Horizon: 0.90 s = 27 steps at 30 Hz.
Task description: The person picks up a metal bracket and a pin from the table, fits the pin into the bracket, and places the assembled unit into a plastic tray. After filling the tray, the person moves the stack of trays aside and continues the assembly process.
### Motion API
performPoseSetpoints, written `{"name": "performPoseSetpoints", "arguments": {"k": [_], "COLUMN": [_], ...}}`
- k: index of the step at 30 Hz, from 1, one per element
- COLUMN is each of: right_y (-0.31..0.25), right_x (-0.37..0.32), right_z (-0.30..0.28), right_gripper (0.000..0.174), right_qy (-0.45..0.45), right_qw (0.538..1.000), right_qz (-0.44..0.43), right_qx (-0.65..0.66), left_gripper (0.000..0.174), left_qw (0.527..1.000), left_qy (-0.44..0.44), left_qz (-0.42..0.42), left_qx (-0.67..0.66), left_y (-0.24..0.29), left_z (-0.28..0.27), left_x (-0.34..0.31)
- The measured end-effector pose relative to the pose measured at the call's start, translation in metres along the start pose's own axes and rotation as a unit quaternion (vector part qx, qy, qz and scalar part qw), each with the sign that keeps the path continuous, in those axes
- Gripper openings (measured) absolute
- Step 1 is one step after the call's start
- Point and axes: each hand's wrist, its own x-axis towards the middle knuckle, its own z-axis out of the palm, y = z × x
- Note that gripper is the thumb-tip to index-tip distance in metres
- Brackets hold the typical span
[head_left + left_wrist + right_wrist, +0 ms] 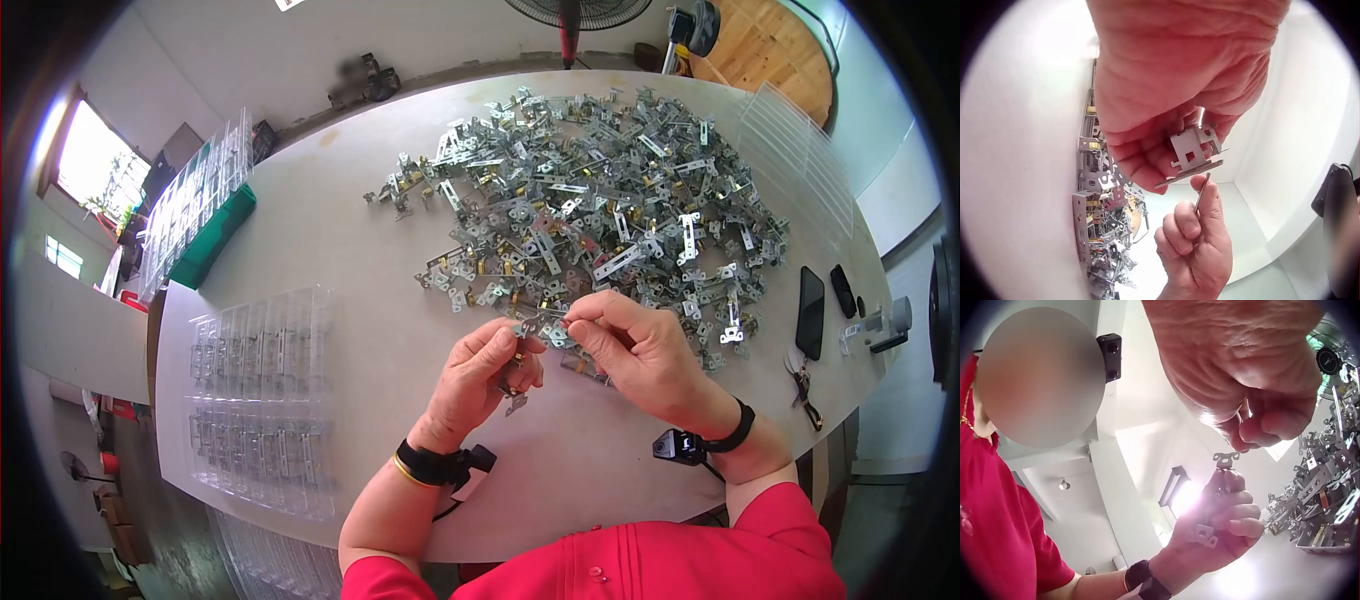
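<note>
A person in a red shirt [650,565] is sitting or standing close against the desk [340,230], both hands working at its near side. The left hand [470,380] is holding a metal bracket [1188,150], its fingers curling round the part, with a flat end plate showing beyond them. Just beside that plate, the right hand [640,355] is pinching a thin metal piece [1202,195] between thumb and fingers, the gap between them narrow. In the left wrist view, the piece is standing apart from the plate.

By the look of it, the step in hand is lining up the thin piece with the bracket; whether for fitting or for adjusting, the pictures are not telling. The next move would seem to be calling for a steady left hold and a small, well-aimed push or turn from the right fingers.

Off to the left, clear plastic trays [323,345] are holding rows of similar parts, while a phone [811,313] is lying to the right near a pair of pliers [803,388]. Beyond the hands, a heap of metal parts [600,190] is spreading across the desk, and farther back a fan [569,30] is standing.
</note>
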Motion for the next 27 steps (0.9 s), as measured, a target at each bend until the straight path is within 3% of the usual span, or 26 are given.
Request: {"name": "performPoseSetpoints", "arguments": {"k": [7,17,20,22,27], "right_y": [0.010,0.000,-0.004,-0.004,-0.001], "right_x": [0.001,0.000,0.001,0.004,0.006], "right_z": [0.006,0.001,-0.001,-0.006,-0.010], "right_gripper": [0.011,0.013,0.014,0.018,0.024], "right_qy": [-0.003,-0.020,-0.043,-0.107,-0.159], "right_qw": [0.998,0.996,0.998,0.985,0.964], "right_qz": [-0.046,-0.020,0.028,0.131,0.184], "right_qx": [-0.050,-0.088,-0.042,0.035,0.105], "left_gripper": [0.037,0.037,0.036,0.037,0.037], "left_qw": [1.000,0.996,0.984,0.977,0.969], "left_qy": [0.003,0.006,0.025,-0.004,-0.006], "left_qz": [-0.011,-0.007,-0.050,-0.060,-0.059], "left_qx": [0.027,0.090,0.168,0.204,0.239], "left_y": [0.001,-0.001,0.004,0.004,0.004], "left_z": [0.002,0.001,0.007,0.009,0.010], "left_x": [-0.001,-0.003,-0.005,-0.005,-0.005]}}
